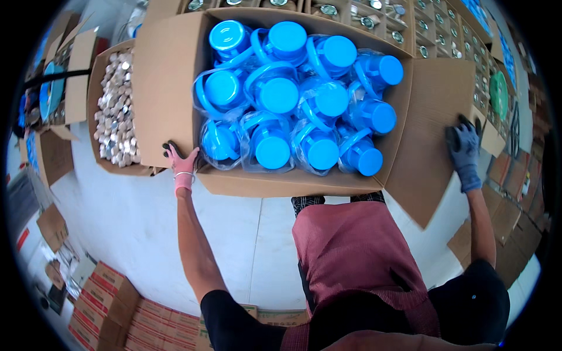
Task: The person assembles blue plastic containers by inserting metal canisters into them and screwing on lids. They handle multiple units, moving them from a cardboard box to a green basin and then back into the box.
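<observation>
While the left hand [183, 167] was spread wide, with its thumb well apart from its fingers, it touched the near corner of the left flap [167, 88] of a big brown box [281, 186]. It wore a pink glove with dark fingertips, and a thin ring sat round the wrist. The right hand [464, 149], in a grey glove with dark fingertips, was on the outer edge of the right flap [433, 123]. I could not tell if it gripped the flap or just rested there.

The blue jugs [278, 95] were inside the big box, between the two hands, packed close in rows. They had big loop handles, and clear bags were wrapped around them.

A dark pink apron [357, 245] showed at the near side. On the left, just beside the left flap, a smaller box [95, 137] was full of little round silver pieces [120, 102]. At the far side, boxes with many small squares held things with shiny round tops [328, 10]. A green round thing [499, 95] was on the far right. Near and to the left, brown cartons [96, 307] stood stacked on the pale floor [228, 234]. They had red bands and printing, too small and blurry to read.
</observation>
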